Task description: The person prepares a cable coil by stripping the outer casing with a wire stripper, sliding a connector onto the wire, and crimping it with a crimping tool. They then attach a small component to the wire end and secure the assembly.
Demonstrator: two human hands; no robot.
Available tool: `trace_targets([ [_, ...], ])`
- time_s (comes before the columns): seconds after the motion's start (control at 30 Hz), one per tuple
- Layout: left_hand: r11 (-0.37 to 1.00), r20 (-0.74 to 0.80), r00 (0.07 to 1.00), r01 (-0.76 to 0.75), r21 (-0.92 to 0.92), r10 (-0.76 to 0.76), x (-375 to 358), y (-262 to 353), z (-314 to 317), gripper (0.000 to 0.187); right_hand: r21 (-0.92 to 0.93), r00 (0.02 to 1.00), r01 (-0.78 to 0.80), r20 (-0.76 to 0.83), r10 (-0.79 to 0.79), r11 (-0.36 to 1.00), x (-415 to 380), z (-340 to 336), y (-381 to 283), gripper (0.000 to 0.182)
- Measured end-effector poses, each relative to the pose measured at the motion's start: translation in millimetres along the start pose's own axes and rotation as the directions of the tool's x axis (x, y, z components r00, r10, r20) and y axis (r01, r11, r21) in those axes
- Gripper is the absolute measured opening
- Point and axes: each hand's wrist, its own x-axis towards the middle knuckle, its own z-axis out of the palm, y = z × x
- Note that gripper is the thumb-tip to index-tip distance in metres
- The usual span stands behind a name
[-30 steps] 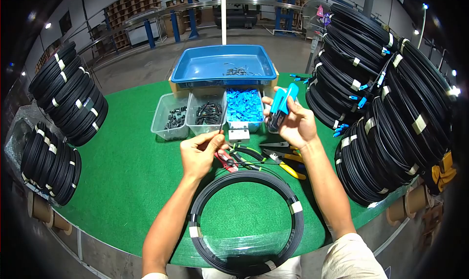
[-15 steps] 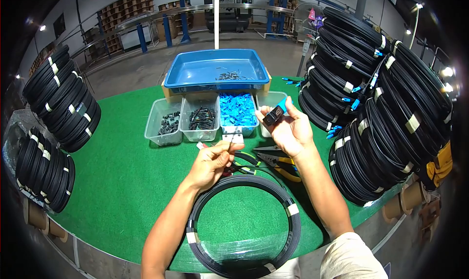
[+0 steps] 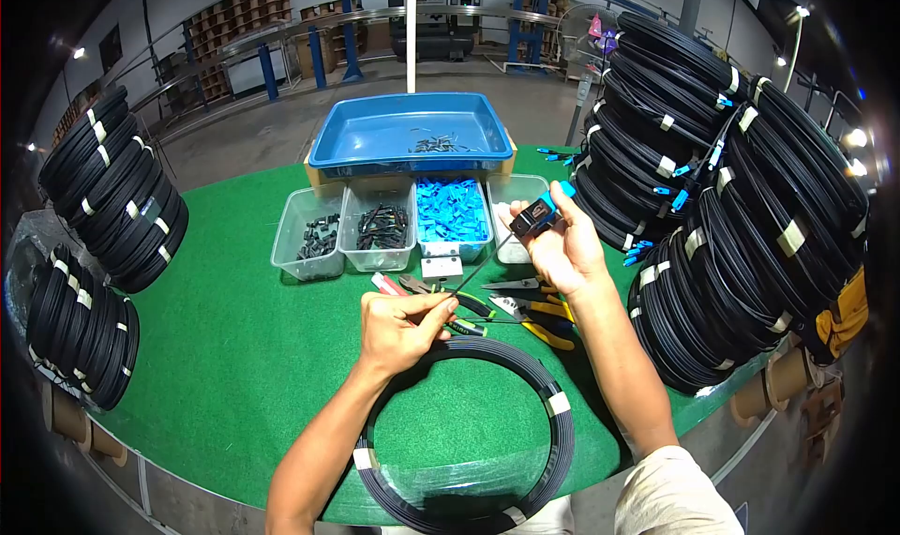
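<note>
In my right hand [image 3: 570, 254] I grip a small black-and-blue cable stripper [image 3: 535, 216], raised in front of the bins. A thin black cable [image 3: 480, 267] slants up to the stripper from my left hand [image 3: 398, 333], pinched between thumb and fingers. Whether its tip sits inside the stripper's jaws is too small to tell. Below my hands lies a coil of black cable [image 3: 564, 441], bound with pale tape. Beside my left hand are green-and-black handled cutters [image 3: 469, 327] and a red-and-white tool [image 3: 384, 285]. Yellow-handled pliers [image 3: 546, 336] lie under my right wrist.
Clear bins hold black parts [image 3: 321, 240], more black pieces [image 3: 382, 227] and blue connectors [image 3: 452, 211]. Behind them stands a blue tray [image 3: 375, 141] with dark scraps. Tall stacks of cable coils rise at the right [image 3: 741, 272] and left [image 3: 122, 197] of the green tabletop [image 3: 225, 347].
My left hand has turned and lowered slightly, its fingers now extended along the cable. The cable now stretches visibly up to the stripper, which has tilted a little in my right hand.
</note>
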Motion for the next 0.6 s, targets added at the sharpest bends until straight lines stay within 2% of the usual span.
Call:
trace_targets([
  [0.07,0.989,-0.007,0.992,-0.124,0.077,0.125,0.0,1.7,0.9,0.010,-0.016,1.000,0.023,-0.003,-0.023,1.000,-0.1,-0.7,2.3,0.034],
  [0.17,0.970,-0.003,0.982,-0.186,0.154,0.189,-0.1,0.1,1.2,0.010,-0.045,0.999,0.054,-0.007,-0.054,0.998,-0.8,0.9,6.7,0.032],
  [0.33,0.965,-0.007,0.978,-0.203,0.169,0.207,0.4,0.8,1.3,0.013,-0.076,0.997,0.076,0.003,-0.076,0.994,-1.6,1.3,7.2,0.029],
  [0.43,0.949,0.000,0.971,-0.232,0.212,0.237,0.5,-0.4,1.7,0.012,-0.076,0.996,0.064,0.060,-0.059,0.995,-0.4,-1.7,6.3,0.028],
  [0.6,0.889,0.022,0.948,-0.306,0.340,0.318,0.4,0.2,1.0,0.011,-0.162,0.978,0.191,0.118,-0.173,0.968,-1.8,0.2,8.1,0.027],
])
